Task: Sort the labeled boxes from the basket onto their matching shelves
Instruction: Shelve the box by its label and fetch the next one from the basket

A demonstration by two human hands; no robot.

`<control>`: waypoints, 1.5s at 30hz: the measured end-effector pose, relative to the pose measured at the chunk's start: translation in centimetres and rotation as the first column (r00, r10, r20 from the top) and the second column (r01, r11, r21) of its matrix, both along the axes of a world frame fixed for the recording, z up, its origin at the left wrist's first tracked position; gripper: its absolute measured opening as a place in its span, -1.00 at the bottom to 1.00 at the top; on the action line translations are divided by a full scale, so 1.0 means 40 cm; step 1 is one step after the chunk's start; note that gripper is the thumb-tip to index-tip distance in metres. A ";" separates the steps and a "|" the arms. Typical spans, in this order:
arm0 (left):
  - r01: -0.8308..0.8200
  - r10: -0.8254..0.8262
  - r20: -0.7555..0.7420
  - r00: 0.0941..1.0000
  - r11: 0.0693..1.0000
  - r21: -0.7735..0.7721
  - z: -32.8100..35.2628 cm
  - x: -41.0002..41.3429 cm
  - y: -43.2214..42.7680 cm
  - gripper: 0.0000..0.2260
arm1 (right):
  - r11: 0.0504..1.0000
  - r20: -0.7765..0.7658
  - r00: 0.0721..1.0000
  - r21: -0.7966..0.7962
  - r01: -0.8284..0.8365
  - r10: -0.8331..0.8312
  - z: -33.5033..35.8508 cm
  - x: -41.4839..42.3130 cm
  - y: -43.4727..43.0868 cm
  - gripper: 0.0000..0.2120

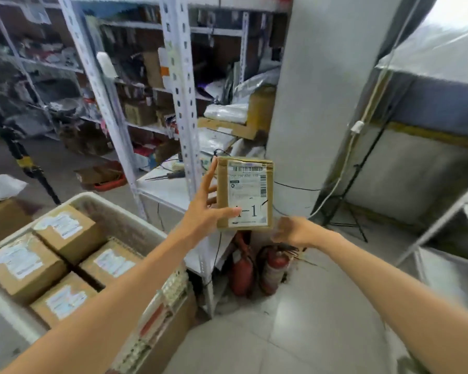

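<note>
Sorting under way: four labelled boxes lie in the basket at lower left of the frame. One box, its label marked 1-1, is out and raised at centre frame, not yet placed on the shelves that fill the upper left. My left hand grips this box by its left edge, thumb pressed over the lower label and fingers behind; my right hand sits just beside the box's lower right corner, blurred, fingers seemingly curled, and whether it touches the box I cannot tell.
</note>
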State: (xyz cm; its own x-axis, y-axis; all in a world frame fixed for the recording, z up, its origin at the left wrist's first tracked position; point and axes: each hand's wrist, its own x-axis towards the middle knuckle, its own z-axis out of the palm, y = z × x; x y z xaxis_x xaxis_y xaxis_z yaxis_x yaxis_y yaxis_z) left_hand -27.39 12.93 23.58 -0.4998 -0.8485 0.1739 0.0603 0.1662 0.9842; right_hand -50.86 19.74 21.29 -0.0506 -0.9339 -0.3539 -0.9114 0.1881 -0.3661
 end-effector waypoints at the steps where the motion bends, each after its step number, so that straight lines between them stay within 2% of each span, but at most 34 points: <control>1: 0.041 -0.042 -0.016 0.999 0.999 -0.014 0.016 -0.061 0.003 -0.08 | 0.998 0.000 0.998 -0.006 0.064 -0.064 0.010 -0.047 0.029 -0.61; 6: 0.282 -0.286 -0.115 0.951 0.958 -0.053 0.136 -0.388 0.018 -0.07 | 0.922 -0.009 0.923 -0.047 0.385 -0.385 0.045 -0.259 0.162 -0.53; 11: 0.539 -0.565 -0.091 0.820 0.816 -0.209 0.226 -0.713 0.080 -0.05 | 0.735 -0.069 0.732 -0.041 0.677 -0.678 0.080 -0.421 0.318 -0.50; 15: 0.741 -0.768 -0.090 0.634 0.636 -0.214 0.289 -0.922 0.155 -0.04 | 0.587 -0.094 0.580 -0.087 0.805 -0.809 0.140 -0.499 0.435 -0.53; 19: 0.878 -0.905 -0.082 0.417 0.424 -0.222 0.329 -1.074 0.252 -0.03 | 0.384 0.000 0.386 -0.096 0.918 -0.922 0.171 -0.512 0.558 -0.49; 22: 0.932 -0.957 -0.068 0.283 0.291 -0.215 0.338 -1.153 0.376 -0.05 | 0.257 0.045 0.262 -0.089 0.962 -0.964 0.172 -0.482 0.669 -0.44; 26: 0.982 -0.996 -0.078 0.042 0.056 -0.181 0.340 -1.196 0.610 -0.04 | 0.107 -0.016 0.106 -0.092 0.990 -0.994 0.166 -0.410 0.832 -0.52; 29: 0.983 -0.991 -0.111 -0.076 -0.056 -0.176 0.360 -1.191 0.790 -0.02 | -0.011 -0.045 -0.015 -0.084 0.996 -0.999 0.186 -0.354 0.957 -0.50; 33: 0.961 -0.988 -0.065 -0.143 -0.123 -0.247 0.382 -1.193 0.979 -0.03 | -0.144 -0.072 -0.152 -0.098 0.985 -0.986 0.221 -0.279 1.101 -0.45; 35: 0.952 -0.988 -0.040 -0.147 -0.130 -0.276 0.392 -1.209 1.052 -0.04 | -0.203 -0.076 -0.211 -0.103 0.974 -0.975 0.234 -0.249 1.162 -0.43; 38: 0.961 -0.988 -0.042 -0.150 -0.136 -0.242 0.406 -1.246 1.145 -0.02 | -0.275 -0.090 -0.284 -0.097 0.956 -0.955 0.251 -0.217 1.239 -0.40; 45: 0.948 -0.989 0.083 -0.121 -0.140 -0.287 0.368 -1.324 1.300 0.09 | -0.363 -0.099 -0.364 -0.034 0.931 -0.926 0.223 -0.172 1.356 -0.42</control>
